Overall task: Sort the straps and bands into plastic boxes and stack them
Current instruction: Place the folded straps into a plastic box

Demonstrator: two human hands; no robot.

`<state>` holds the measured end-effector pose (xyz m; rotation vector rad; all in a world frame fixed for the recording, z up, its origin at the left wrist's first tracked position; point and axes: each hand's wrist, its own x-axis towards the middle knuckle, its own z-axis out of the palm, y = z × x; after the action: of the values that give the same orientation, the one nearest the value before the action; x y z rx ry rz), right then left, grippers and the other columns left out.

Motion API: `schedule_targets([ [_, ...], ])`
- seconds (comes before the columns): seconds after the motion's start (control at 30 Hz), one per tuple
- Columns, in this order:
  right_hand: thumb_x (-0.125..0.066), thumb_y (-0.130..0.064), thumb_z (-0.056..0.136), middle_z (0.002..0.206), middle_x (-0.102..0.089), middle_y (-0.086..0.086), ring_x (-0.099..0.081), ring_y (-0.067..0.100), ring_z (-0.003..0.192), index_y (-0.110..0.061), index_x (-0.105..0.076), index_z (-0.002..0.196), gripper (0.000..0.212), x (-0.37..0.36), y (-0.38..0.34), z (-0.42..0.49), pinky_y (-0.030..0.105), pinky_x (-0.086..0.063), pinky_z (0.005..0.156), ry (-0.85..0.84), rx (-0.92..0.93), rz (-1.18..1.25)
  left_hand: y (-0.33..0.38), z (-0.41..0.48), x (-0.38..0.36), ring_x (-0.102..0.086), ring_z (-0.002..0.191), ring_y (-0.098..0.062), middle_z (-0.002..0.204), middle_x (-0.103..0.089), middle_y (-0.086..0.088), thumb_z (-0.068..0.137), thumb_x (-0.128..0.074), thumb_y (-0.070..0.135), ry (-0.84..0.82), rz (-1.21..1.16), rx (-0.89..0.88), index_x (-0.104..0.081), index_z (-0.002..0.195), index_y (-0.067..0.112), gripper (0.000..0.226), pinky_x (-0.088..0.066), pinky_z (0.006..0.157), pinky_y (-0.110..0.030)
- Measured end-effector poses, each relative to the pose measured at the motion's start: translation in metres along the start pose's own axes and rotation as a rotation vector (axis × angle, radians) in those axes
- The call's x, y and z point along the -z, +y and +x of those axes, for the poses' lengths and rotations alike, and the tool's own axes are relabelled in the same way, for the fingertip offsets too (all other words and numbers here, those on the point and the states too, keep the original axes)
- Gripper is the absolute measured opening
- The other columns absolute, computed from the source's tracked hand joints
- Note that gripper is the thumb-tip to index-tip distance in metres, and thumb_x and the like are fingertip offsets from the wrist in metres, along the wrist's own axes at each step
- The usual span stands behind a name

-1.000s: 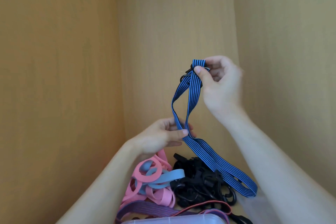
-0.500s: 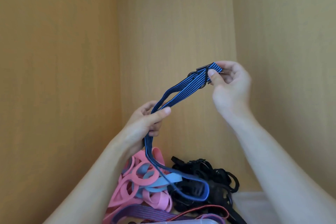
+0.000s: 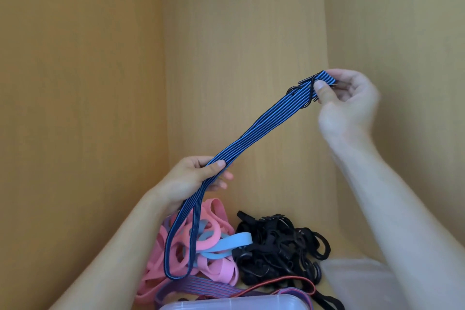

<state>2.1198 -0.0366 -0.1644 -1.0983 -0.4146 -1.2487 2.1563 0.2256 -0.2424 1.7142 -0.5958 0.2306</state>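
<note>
Blue striped strap (image 3: pixel 254 138) hangs doubled in the air above the counter's back corner. Right hand (image 3: pixel 347 103) pinches its end by the hook (image 3: pixel 312 94), thumb on top. Left hand (image 3: pixel 196 178) grips mid-length, and the loop dangles over the pink bands (image 3: pixel 214 241). Judgement: fold left to right evenly, hook trapped under the thumb, so the bundle fits the plastic box (image 3: pixel 234 303). No readable writing.

Remote feed, head camera. I see two arms. The left forearm (image 3: pixel 120 246) and right forearm (image 3: pixel 402 209) are bare along their whole visible length. The left hand (image 3: pixel 193 178) and right hand (image 3: pixel 349 106) are bare as well. The thumbnails (image 3: pixel 320 85) are short and plain. The right hand's outline is slightly blurred.
</note>
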Motion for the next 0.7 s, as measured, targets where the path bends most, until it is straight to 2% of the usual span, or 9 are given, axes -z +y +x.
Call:
schedule_targets([
  [0.2,-0.068,-0.008,0.09,0.093,-0.071,-0.007,-0.067,0.006,0.081,-0.026,-0.064,0.095,0.019,0.007,0.01,0.007,0.025,-0.057,0.084,0.018,-0.019,-0.04,-0.006,-0.007,0.006,-0.074,0.08,-0.023,0.099,-0.075,-0.018,0.086,-0.069,0.034,-0.066,-0.175,0.152,-0.078,0.1,0.007,0.032,-0.062,0.074,-0.03],
  [0.37,-0.067,-0.003,0.092,0.095,-0.068,0.0,-0.063,0.005,0.077,-0.006,-0.066,0.111,0.02,0.019,0.033,0.016,0.019,-0.054,0.079,0.053,-0.106,-0.061,-0.007,-0.012,0.01,-0.07,0.072,-0.022,0.087,-0.071,-0.016,0.094,-0.063,0.035,-0.191,-0.141,0.229,-0.077,0.101,0.006,0.033,-0.061,0.073,-0.031],
  [0.53,-0.068,-0.004,0.092,0.089,-0.067,-0.007,-0.064,0.005,0.078,-0.015,-0.065,0.106,0.018,0.035,0.047,0.022,0.021,-0.055,0.084,0.101,-0.21,-0.055,-0.009,-0.012,0.015,-0.068,0.074,-0.026,0.095,-0.07,-0.021,0.097,-0.061,0.03,-0.35,-0.075,0.31,-0.073,0.111,0.002,0.033,-0.057,0.067,-0.035],
  [0.7,-0.07,-0.008,0.091,0.093,-0.069,-0.005,-0.067,0.008,0.084,-0.018,-0.067,0.104,0.016,0.038,0.054,0.023,0.026,-0.056,0.092,0.076,-0.262,-0.053,-0.014,-0.011,0.013,-0.07,0.068,-0.023,0.089,-0.072,-0.02,0.1,-0.057,0.021,-0.351,0.036,0.352,-0.078,0.092,0.011,0.025,-0.061,0.065,-0.033],
])
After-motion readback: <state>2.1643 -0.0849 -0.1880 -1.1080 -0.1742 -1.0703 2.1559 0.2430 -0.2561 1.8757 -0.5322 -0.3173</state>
